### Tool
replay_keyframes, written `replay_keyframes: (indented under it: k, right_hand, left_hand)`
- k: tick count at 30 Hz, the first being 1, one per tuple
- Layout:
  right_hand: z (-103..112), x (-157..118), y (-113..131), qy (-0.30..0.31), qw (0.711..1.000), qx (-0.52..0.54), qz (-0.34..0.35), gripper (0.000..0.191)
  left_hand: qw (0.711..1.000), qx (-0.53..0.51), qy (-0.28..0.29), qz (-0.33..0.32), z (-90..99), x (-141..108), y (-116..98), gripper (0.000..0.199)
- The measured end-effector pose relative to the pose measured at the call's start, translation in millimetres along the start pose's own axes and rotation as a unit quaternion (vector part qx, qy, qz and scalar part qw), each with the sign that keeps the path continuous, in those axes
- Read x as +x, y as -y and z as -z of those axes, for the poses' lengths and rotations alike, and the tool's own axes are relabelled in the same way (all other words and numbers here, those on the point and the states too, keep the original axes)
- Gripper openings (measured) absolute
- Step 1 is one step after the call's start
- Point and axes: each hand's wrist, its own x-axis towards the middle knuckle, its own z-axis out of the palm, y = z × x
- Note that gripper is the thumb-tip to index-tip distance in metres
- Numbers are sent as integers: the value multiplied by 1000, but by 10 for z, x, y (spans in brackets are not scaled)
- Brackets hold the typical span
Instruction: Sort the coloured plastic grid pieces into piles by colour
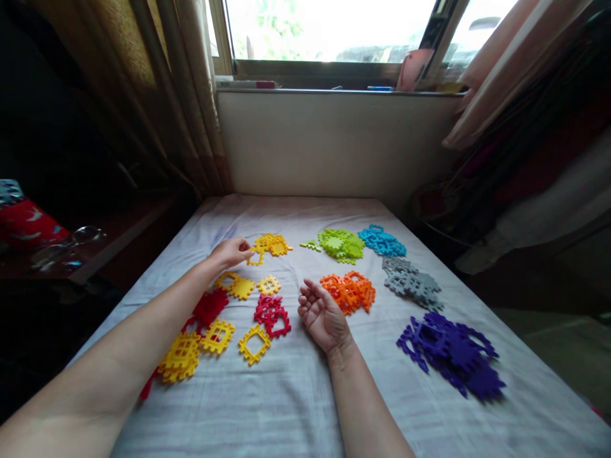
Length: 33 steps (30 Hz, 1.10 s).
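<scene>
At the far left of the sheet, my left hand pinches the edge of a yellow square-frame interlocking piece, beside a small yellow pile. My right hand rests palm up with fingers loosely curled and apart, holding nothing. Just right of it lies an orange pile. Between my arms are red pieces, a yellow frame and a small yellow lattice piece. More yellow pieces and red pieces lie near my left forearm, which partly hides them.
Lime green, blue, grey and purple piles of pieces lie along the right side of the bed sheet. A wall and window sill stand behind. Glasses are on a dark table at left.
</scene>
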Motion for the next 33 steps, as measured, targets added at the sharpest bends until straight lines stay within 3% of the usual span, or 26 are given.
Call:
replay_keyframes:
  k: [10, 16, 22, 28, 33]
  right_hand:
    - [-59, -21, -6, -25, 999, 34, -7, 18]
    - [-61, -13, -9, -20, 999, 32, -6, 21]
    - [-42, -1, -5, -21, 1000, 16, -5, 18]
    - [-2, 12, -8, -5, 1000, 2, 0, 16]
    - [-9, 5, 11, -6, 1000, 9, -6, 15]
  left_hand:
    - [986, -138, -30, 85, -210, 703, -417, 36]
    - [989, -109, -29, 97, -298, 807, -310, 33]
    - [996, -56, -13, 70, -63, 486, 104, 38]
    - [995, -7, 100, 9, 232, -65, 428, 42]
    - [983, 44, 172, -54, 368, -312, 491, 48]
